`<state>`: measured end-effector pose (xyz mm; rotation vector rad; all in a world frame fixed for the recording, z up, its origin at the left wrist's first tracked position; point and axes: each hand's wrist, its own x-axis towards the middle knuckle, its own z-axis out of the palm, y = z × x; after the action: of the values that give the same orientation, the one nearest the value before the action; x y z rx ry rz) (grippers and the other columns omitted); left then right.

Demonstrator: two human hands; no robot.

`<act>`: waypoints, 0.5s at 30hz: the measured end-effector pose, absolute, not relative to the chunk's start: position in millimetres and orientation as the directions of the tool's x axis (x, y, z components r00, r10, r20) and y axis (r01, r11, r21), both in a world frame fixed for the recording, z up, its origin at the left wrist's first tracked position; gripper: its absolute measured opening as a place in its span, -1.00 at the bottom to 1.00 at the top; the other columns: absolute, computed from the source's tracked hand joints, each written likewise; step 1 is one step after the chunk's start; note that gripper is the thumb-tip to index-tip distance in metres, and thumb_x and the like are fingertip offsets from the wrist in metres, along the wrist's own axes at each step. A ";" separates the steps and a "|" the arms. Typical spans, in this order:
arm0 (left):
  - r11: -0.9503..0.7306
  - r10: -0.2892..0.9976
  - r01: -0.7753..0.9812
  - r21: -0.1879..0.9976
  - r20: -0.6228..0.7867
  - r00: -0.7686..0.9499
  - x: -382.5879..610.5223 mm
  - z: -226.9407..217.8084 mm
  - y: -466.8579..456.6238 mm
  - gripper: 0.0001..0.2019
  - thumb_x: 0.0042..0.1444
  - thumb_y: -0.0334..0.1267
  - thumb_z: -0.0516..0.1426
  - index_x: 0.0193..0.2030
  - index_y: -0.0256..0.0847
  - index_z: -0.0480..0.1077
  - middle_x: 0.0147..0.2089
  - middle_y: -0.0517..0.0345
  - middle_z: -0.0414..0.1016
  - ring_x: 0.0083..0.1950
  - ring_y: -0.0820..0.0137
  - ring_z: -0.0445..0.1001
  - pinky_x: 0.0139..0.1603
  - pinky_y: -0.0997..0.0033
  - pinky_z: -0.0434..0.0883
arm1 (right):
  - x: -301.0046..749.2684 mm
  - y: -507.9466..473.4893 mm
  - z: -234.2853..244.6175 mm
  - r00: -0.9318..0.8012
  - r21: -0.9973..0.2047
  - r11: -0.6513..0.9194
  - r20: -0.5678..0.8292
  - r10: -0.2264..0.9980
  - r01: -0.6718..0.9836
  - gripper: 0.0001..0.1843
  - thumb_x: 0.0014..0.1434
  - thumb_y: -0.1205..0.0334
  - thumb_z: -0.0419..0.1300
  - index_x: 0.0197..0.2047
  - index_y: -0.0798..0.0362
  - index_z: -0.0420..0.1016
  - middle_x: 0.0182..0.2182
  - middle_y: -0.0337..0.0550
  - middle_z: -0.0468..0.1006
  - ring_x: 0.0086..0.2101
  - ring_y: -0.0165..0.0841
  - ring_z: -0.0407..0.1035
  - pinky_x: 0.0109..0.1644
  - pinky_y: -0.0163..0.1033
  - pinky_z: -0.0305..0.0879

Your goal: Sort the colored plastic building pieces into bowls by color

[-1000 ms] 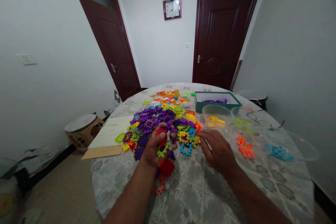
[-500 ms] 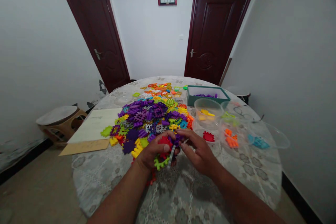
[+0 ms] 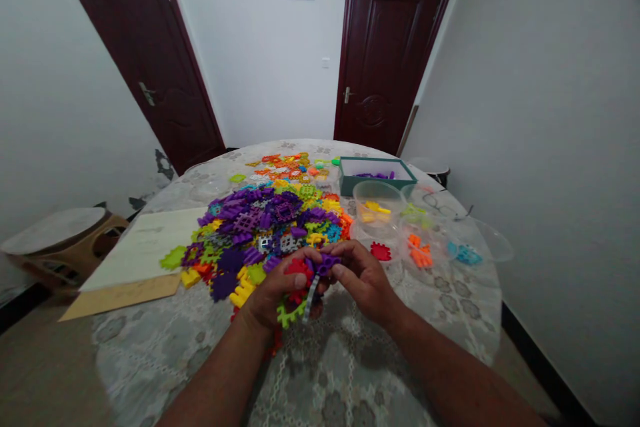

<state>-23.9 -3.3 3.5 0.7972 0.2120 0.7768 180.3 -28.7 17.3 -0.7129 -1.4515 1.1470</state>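
My left hand (image 3: 270,292) is closed around several plastic building pieces: a red one (image 3: 299,272) under the thumb, a lime green toothed one (image 3: 290,315) below it and a thin grey one (image 3: 311,298) on edge. Against these sits a purple tube-like piece (image 3: 327,265), which my right hand (image 3: 367,285) pinches between thumb and fingers. Whether the purple piece is locked to the others I cannot tell. Both hands are just above the table, at the near edge of a big heap of mixed building pieces (image 3: 250,221).
Clear plastic tubs (image 3: 379,197) on the right hold yellow, orange, blue and green pieces; a red piece (image 3: 381,251) lies by them. Behind stands a green-edged box (image 3: 350,185) with purple pieces. Glasses (image 3: 445,203) rest nearby. Paper (image 3: 135,247) lies left on the round table (image 3: 400,360).
The view has swung right and slightly down, so the scene appears shifted left. Both hands still hold the pieces together, and the purple piece appears turned a little.
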 end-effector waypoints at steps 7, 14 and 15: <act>0.439 0.707 -0.526 0.728 0.081 0.702 -22.4 4.0 -2.0 -0.59 0.15 -0.20 0.35 0.11 -0.14 0.41 -0.19 -0.01 0.55 -0.26 0.30 0.56 -0.35 0.33 0.60 | 191.6 -25.1 16.5 -0.143 -0.748 0.600 0.585 0.798 0.285 -0.80 0.43 0.13 0.21 0.08 -0.08 0.51 -0.09 -0.11 0.64 -0.13 -0.28 0.54 -0.01 -0.15 0.45; 0.396 0.783 -0.570 0.720 0.060 0.620 -19.9 6.7 0.2 -0.64 0.20 -0.24 0.32 0.11 -0.14 0.41 -0.14 0.03 0.53 -0.21 0.30 0.57 -0.34 0.31 0.61 | 194.7 -23.5 28.4 -0.064 -0.752 0.597 0.606 0.793 0.280 -0.83 0.44 0.11 0.19 0.01 -0.05 0.49 -0.11 -0.13 0.58 -0.18 -0.32 0.48 -0.08 -0.20 0.41; 0.391 0.801 -0.587 0.709 0.053 0.597 -20.3 6.5 1.5 -0.64 0.20 -0.26 0.32 0.11 -0.13 0.41 -0.11 0.04 0.52 -0.18 0.28 0.57 -0.34 0.31 0.61 | 198.8 -23.1 33.5 -0.032 -0.770 0.562 0.581 0.814 0.301 -0.83 0.43 0.09 0.20 -0.02 -0.04 0.50 -0.15 -0.14 0.56 -0.21 -0.32 0.46 -0.12 -0.22 0.40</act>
<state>-20.3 1.5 6.5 0.7552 0.3209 0.9006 198.8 -23.1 33.5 -0.9631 -1.6046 0.5359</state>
